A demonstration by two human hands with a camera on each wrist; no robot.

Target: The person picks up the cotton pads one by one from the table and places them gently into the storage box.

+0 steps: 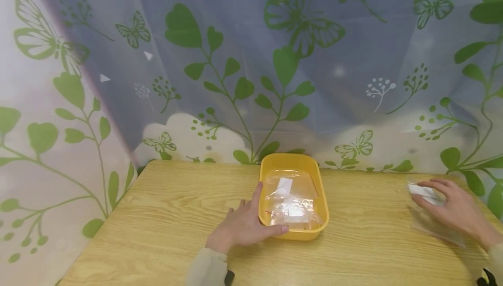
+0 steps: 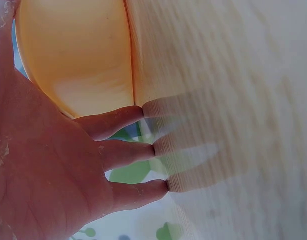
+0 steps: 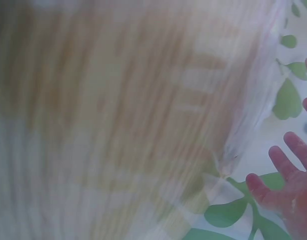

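Your left grip [image 1: 249, 222], fingers spread, braced the yellow tray [image 1: 304, 235] at its corner, probably steadying it around the clear bags [image 1: 294, 211] inside. Your right grip [image 1: 452, 203], fingers apart, reached over another clear bag [image 1: 428, 222] on the surface [image 1: 373, 238], seemingly not pinching it.

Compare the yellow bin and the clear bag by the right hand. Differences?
Look: the yellow bin is solid yellow; the clear bag is see-through with a white patch.
Shape: the bin is deep and walled; the bag is thin and flat.
Place: the bin sits near the middle of the table's back edge; the bag is near the right edge.
Shared: each has a hand at it, left hand and right hand respectively.
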